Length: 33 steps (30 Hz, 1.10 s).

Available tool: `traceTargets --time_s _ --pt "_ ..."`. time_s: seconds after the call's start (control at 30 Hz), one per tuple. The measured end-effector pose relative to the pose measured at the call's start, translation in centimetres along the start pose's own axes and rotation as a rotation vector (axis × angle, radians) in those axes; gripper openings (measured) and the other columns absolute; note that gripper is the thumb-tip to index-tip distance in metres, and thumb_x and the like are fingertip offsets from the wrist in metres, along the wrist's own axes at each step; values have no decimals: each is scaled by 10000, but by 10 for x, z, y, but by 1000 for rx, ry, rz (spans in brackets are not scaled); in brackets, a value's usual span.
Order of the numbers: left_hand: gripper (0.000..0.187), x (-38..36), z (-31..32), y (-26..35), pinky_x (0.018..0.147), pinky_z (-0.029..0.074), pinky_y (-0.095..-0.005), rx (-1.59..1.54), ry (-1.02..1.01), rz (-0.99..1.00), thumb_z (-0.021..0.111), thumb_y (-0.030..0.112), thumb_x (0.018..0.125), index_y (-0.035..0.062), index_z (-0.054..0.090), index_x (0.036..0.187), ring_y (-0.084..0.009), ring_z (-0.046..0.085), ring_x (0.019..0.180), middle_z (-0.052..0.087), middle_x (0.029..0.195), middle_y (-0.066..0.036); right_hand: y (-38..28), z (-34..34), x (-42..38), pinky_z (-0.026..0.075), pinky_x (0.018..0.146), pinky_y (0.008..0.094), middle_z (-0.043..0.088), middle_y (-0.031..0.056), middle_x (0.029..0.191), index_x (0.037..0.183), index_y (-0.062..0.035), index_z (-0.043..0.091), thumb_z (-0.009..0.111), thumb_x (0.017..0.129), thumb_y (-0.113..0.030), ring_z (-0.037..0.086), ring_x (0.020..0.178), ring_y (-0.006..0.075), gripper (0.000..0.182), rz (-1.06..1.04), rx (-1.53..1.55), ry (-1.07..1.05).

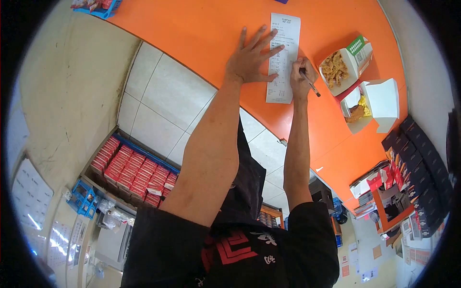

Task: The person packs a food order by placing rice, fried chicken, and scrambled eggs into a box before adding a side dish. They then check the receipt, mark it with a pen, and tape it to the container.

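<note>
On the orange counter lies a long printed receipt (282,91). My left hand (253,56) rests flat with its fingers spread, the fingertips over the receipt's left side and middle. At the receipt's right edge, my right hand (302,77) is closed around a pen (312,85), whose dark end sticks out toward me. The pen's writing tip is hidden by the hand. Right of this hand stands an open paper box (341,72) of fried pieces, its flap green and white. Just below it is a second open white box (370,105) with brown and yellow food.
The orange counter (201,29) runs diagonally. A blue basket (103,10) with packets stands at its far left. Red boxes (132,168) are stacked in a crate on the lower left. Dark stacked boxes (418,158) and an orange-framed holder (384,211) sit at the right end.
</note>
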<state>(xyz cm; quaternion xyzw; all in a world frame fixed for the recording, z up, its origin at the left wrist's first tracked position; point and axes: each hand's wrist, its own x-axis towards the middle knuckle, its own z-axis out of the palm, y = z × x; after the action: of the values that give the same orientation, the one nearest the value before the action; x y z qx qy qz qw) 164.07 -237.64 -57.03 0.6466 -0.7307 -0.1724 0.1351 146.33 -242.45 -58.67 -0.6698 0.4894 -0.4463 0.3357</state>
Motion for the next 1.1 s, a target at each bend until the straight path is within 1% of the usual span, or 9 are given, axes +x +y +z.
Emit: traceTargets --time_s 0.07,0.17,0.27,0.37,0.57,0.73,0.87,1.0,1.1 --pt "797 0 0 1 1141 -9 -590 38 -4 3 652 693 634 388 467 1346 -219 98 1439 231 1537 20 -3 2 1 297 436 237 439 23 523 635 -19 413 592 879 -1 342 469 60 303 24 38 71" --pt "796 1 0 1 1141 18 -603 98 6 8 618 729 627 392 477 1333 -226 113 1435 242 1530 15 -3 -3 -7 315 443 230 485 33 545 644 -16 432 594 895 -24 366 478 55 299 195 248 117" --pt "794 -1 3 0 1139 16 -604 92 13 12 624 734 614 411 480 1324 -233 115 1435 239 1534 5 -5 -8 -17 323 448 222 529 42 572 646 -20 448 594 902 -38 387 491 48 295 96 27 -3" --pt "787 0 3 -1 1137 10 -604 36 19 18 641 727 603 428 485 1314 -239 115 1435 232 1538 0 -9 -8 -14 328 449 221 538 38 582 639 -27 456 609 894 -47 395 497 44 299 147 160 -11" --pt "794 1 -6 0 1136 3 -600 -34 15 18 693 676 593 420 492 1317 -244 128 1437 242 1537 -8 5 -8 -19 346 492 213 504 3 600 663 -26 455 559 899 -18 412 544 43 259 159 58 -30" --pt "812 2 -1 1 1138 4 -586 -10 32 43 705 662 594 402 487 1332 -246 131 1439 229 1543 -12 5 -7 -17 342 476 232 467 13 596 677 -36 453 584 757 69 406 534 59 186 5 -4 0" --pt "874 5 -1 4 1139 7 -581 -34 36 50 711 673 575 364 470 1356 -246 120 1442 208 1550 -19 -2 -6 -12 335 441 255 470 62 568 644 -28 431 632 827 2 414 471 102 274 64 19 99" --pt "923 2 -4 3 1139 2 -579 -21 -8 17 703 687 574 317 449 1380 -245 103 1445 188 1556 -28 -1 -6 -23 290 444 225 464 -11 557 661 -47 433 616 900 -46 357 479 45 301 200 209 221" --pt "892 3 -4 1 1138 0 -579 -42 13 29 700 663 608 303 446 1383 -252 96 1447 192 1555 -44 -1 -8 -35 311 448 202 520 -10 570 677 -49 467 652 875 -49 395 489 23 271 226 91 119"
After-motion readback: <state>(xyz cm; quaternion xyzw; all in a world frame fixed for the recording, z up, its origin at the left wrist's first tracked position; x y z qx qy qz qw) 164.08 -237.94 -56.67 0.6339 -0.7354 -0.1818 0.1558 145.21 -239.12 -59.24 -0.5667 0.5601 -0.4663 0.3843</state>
